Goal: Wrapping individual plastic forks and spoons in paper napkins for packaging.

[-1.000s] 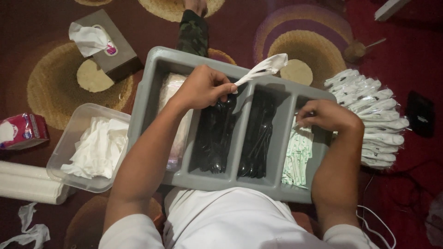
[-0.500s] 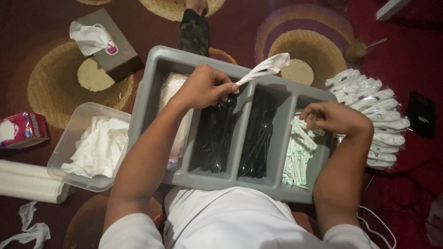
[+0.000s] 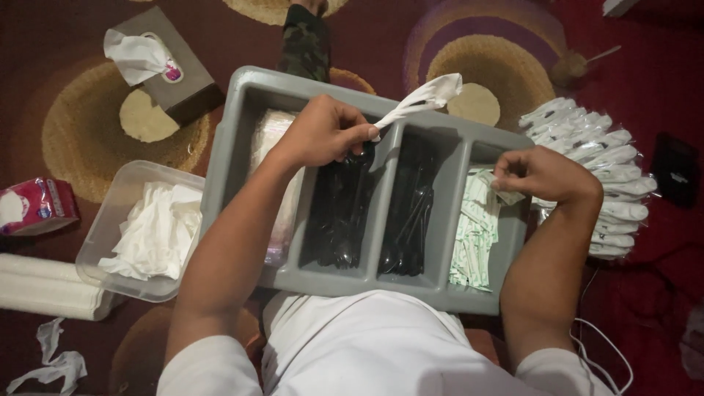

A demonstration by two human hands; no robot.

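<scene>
A grey divided tray (image 3: 242,139) rests on my lap. My left hand (image 3: 323,132) hovers over a compartment of black plastic cutlery (image 3: 341,209) and pinches a white napkin bundle (image 3: 425,99) that sticks out past the tray's far rim. Over the right-hand compartment, which is full of small white and green packets (image 3: 473,235), my right hand (image 3: 546,174) holds one small packet (image 3: 506,192) between its fingertips. A second pile of black cutlery (image 3: 411,213) fills the neighbouring compartment. The leftmost compartment holds clear-wrapped items (image 3: 282,220).
A stack of wrapped white cutlery packs (image 3: 601,180) lies right of the tray. A clear tub of white napkins (image 3: 158,227) sits to the left, with a tissue box (image 3: 161,62), a pink tissue pack (image 3: 33,205) and white rolls (image 3: 44,286) on the patterned carpet.
My right hand has lifted a little from the packet compartment with a small packet pinched in it. The left hand and its napkin bundle have stayed put.
</scene>
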